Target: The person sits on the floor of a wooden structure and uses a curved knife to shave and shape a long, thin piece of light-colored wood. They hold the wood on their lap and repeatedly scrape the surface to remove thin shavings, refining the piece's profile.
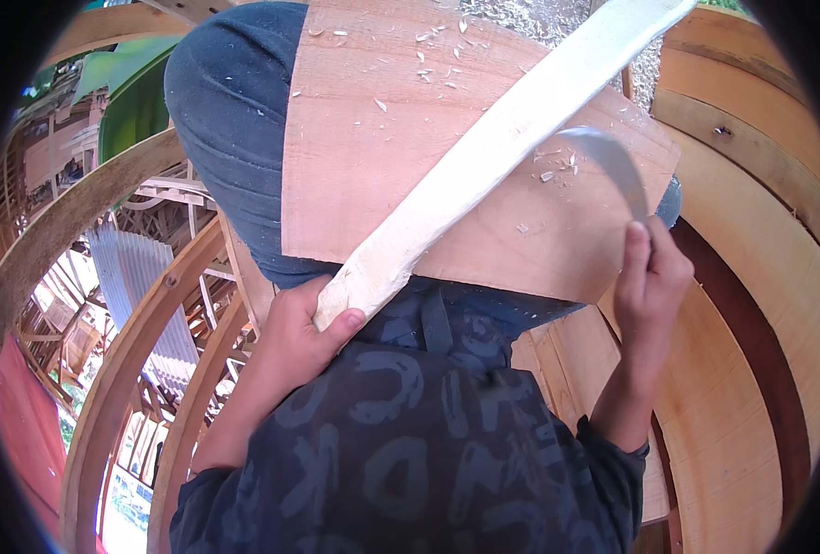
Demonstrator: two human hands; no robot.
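Note:
A long pale piece of carved wood slants across a flat wooden board resting over my lap. Its near end sits in my left hand, thumb on top and fingers wrapped beneath. On the right, my right hand is closed around a curved knife, whose handle is mostly hidden in the fist. The blade arcs up and left, its tip close to the right edge of the pale wood; whether they touch I cannot tell. Small wood shavings lie on the board.
Wide curved wooden planks rise on my right. Curved wooden ribs stand at left, with corrugated metal sheeting beyond them. My knee in dark trousers supports the board's left side. More shavings are heaped past its far edge.

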